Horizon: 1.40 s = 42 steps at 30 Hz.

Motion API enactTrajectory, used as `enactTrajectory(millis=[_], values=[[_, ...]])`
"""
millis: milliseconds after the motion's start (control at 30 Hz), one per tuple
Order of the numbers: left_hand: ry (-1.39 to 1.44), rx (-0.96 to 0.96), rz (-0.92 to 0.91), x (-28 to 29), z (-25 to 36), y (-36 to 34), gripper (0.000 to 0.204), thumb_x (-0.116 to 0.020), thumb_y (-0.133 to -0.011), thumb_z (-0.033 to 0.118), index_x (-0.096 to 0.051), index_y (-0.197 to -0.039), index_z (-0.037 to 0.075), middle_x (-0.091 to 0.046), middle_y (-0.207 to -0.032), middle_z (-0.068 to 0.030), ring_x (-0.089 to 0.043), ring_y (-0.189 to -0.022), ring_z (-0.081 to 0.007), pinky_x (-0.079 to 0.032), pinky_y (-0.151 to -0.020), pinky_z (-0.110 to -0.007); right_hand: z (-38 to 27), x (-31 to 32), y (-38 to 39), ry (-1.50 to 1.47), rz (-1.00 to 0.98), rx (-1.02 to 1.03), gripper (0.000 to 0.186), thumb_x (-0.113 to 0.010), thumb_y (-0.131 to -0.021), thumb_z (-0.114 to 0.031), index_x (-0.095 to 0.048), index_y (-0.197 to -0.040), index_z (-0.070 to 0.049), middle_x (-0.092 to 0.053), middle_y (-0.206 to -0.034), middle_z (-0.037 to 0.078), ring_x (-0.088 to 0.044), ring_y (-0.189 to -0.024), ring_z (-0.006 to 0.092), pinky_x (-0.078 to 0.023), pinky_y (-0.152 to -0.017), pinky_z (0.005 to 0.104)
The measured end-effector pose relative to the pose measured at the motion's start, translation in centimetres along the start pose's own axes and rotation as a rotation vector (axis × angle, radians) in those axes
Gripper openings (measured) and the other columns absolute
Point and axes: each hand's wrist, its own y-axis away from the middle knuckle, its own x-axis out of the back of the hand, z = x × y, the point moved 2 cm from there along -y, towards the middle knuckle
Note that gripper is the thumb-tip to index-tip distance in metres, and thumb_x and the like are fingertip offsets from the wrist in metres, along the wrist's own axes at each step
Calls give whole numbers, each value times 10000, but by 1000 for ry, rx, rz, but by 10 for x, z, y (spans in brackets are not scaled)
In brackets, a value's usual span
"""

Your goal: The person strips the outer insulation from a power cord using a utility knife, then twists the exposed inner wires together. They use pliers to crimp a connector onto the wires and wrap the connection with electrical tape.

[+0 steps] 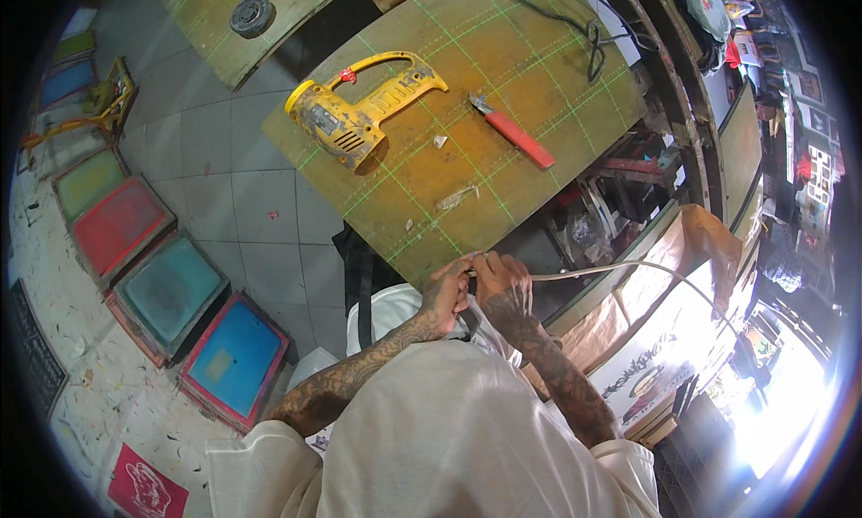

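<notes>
At the near edge of the worktable (395, 240), my left hand (444, 295) and my right hand (503, 283) are together, fingers closed. Between them they grip the end of a long, thin, pale strip (620, 265), perhaps a cord or rubber edging. Leaving my right hand, the strip arcs away to the right. My fingers cover its held end. Farther off on the table lie a worn yellow heat gun (382, 109) and a red-handled utility knife (521, 139), neither touched. Small pale scraps (458, 197) are scattered nearer to my hands.
Framed printing screens (171, 289) lean along the left wall above a grey tiled floor (260, 204). A black cable (594, 47) tangles at the table's far right. Brown paper (709, 240) and a cluttered shelf (620, 172) are at right. Another board (215, 33) stands far left.
</notes>
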Motion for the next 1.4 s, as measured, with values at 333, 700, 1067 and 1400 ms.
enactTrajectory(millis=[333, 700, 1067, 1400], values=[[-138, -25, 86, -5, 13, 11, 258, -707, -963, 243, -762, -1105, 35, -500, -662, 60, -394, -507, -32, -303, -432, -222, 6, 0, 0, 21, -9, 50, 240, -673, -794, -83, -663, -1033, -102, -568, -852, 59, -605, -804, 261, -478, -686, 395], [-1006, -551, 19, 11, 40, 4, 260, -710, -967, 258, -777, -1099, 43, -691, -686, -58, -594, -547, -135, -449, -528, -307, 6, -6, 4, 20, 59, 24, 132, -685, -816, -85, -626, -933, -80, -549, -795, 64, -600, -720, 257, -487, -622, 398], [-948, -446, -47, -2, 25, -13, 225, -622, -976, 232, -782, -957, 74, -685, -668, -46, -601, -532, -165, -474, -538, -353, 14, 1, 6, 123, 68, 180, 185, -664, -804, -144, -655, -986, -111, -611, -916, 31, -598, -775, 223, -472, -663, 380], [-272, -56, -119, 11, 11, -4, 330, -540, -995, 157, -708, -1258, 49, -502, -689, 76, -382, -491, -20, -284, -406, -204, 7, -2, 2, 281, -6, 334, 217, -666, -797, -169, -660, -1003, -101, -612, -921, 62, -590, -763, 204, -444, -618, 356]])
